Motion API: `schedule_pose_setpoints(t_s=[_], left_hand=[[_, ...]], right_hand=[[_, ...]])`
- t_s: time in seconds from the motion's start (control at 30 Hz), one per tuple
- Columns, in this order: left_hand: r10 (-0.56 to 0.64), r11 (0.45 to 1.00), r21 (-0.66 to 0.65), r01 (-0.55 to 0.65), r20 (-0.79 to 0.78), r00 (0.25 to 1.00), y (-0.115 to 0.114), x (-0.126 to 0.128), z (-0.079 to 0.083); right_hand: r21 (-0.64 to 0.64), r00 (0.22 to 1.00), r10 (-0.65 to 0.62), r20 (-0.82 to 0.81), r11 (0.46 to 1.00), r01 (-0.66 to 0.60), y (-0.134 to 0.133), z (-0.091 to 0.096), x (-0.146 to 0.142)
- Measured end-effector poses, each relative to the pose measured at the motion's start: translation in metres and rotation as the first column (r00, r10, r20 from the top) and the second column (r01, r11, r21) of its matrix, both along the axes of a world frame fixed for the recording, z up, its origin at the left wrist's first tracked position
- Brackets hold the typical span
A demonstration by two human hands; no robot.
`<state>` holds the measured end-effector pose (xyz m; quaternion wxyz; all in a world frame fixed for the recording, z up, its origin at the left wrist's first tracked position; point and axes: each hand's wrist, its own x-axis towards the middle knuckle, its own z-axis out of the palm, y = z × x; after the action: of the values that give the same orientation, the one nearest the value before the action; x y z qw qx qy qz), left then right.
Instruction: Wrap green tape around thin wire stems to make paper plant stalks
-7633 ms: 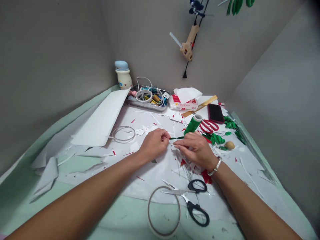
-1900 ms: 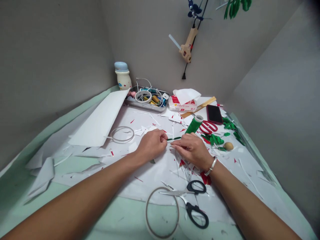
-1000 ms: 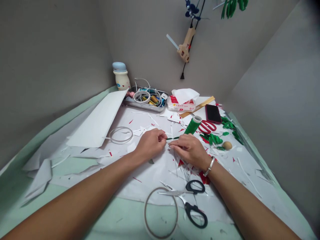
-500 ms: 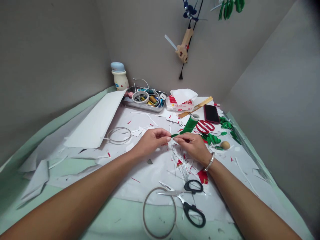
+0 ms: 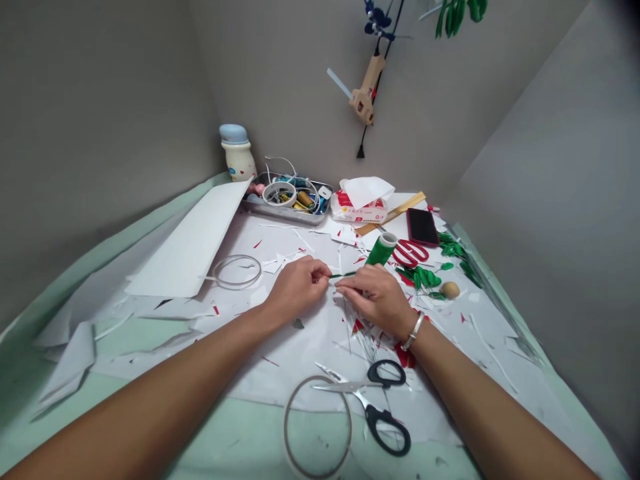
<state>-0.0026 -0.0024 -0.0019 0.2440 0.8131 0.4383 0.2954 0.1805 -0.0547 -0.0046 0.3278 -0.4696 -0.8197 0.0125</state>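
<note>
My left hand [image 5: 301, 288] pinches one end of a thin dark green strand [image 5: 343, 275] between thumb and fingertips. The strand runs across to my right hand [image 5: 379, 298], whose fingers are bent over its other end; the exact grip is partly hidden. Just behind my right hand is a spool of green thread [image 5: 382, 249] with a white top, its lower part covered by the hand. Beneath my right hand lie thin pale wires [image 5: 367, 343] and red scraps. Nearer to me, black-handled scissors [image 5: 369, 398] lie partly open across a roll of tape [image 5: 287, 427].
White paper [image 5: 193, 243] and a wire coil [image 5: 237, 272] lie left. At the back are a metal tray [image 5: 300, 215], a jar [image 5: 239, 157], a tissue pack [image 5: 359, 207] and a phone [image 5: 423, 227]. Green leaves [image 5: 425, 277] and a ball [image 5: 450, 289] lie right. A glue gun [image 5: 367, 90] hangs above.
My hands have moved slightly apart, the left one a little leftward, showing more of the green strand. My right hand has turned and its fingers have shifted, covering more of the spool.
</note>
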Motion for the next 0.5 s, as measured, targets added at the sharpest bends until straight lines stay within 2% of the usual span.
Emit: schedule_pose_setpoints(t_s=[0.13,0.27,0.4,0.5], left_hand=[[-0.143,0.989,0.025,0.144,-0.045,0.989,-0.005,0.001,0.001],[-0.299,0.953,-0.053,0.3,0.018,0.954,-0.007,0.002,0.003],[-0.314,0.919,-0.207,0.336,0.13,0.94,-0.006,0.003,0.003],[-0.294,0.905,-0.268,0.331,0.171,0.94,-0.006,0.003,0.003]], right_hand=[[-0.005,0.992,-0.034,-0.118,0.999,0.034,0.003,0.002,0.007],[-0.101,0.956,-0.059,-0.286,0.994,0.031,0.006,0.004,0.012],[-0.292,0.875,-0.138,-0.464,0.956,-0.004,0.008,0.004,0.016],[-0.415,0.824,-0.204,-0.529,0.909,-0.041,0.009,0.003,0.018]])
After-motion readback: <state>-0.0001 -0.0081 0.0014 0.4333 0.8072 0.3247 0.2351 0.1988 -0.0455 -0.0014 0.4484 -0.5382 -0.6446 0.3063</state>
